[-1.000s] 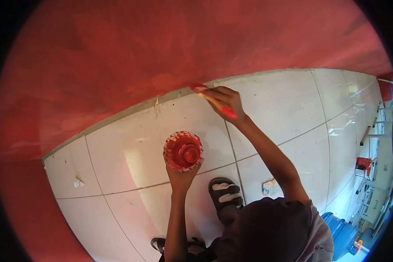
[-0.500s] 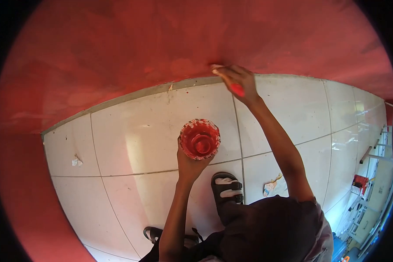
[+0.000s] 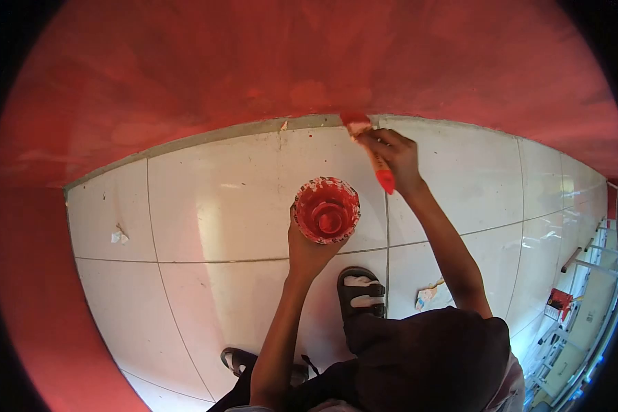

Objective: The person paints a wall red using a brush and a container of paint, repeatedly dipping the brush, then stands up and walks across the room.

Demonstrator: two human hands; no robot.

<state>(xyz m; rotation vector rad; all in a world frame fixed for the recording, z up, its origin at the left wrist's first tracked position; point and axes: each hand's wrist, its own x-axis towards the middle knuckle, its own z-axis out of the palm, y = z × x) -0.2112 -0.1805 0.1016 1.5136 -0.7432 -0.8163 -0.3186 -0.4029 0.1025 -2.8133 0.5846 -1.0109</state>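
My left hand is wrapped round a paint cup from below, its rim smeared with red and white. Red paint shows at the bottom of the cup. A paintbrush with a red-tipped wooden handle is gripped in my right hand. Its red bristles touch the lower edge of the red wall, at the grey unpainted strip along the floor. Part of the left hand's fingers is hidden behind the cup.
White floor tiles lie below the wall. A paint-stained scrap sits near my sandalled foot, and a small white scrap lies at left. At right are a red tin and metal-legged furniture.
My right hand has drawn the brush down from the wall face to the wall's bottom edge. The cup in my left hand sits slightly higher and further right in view.
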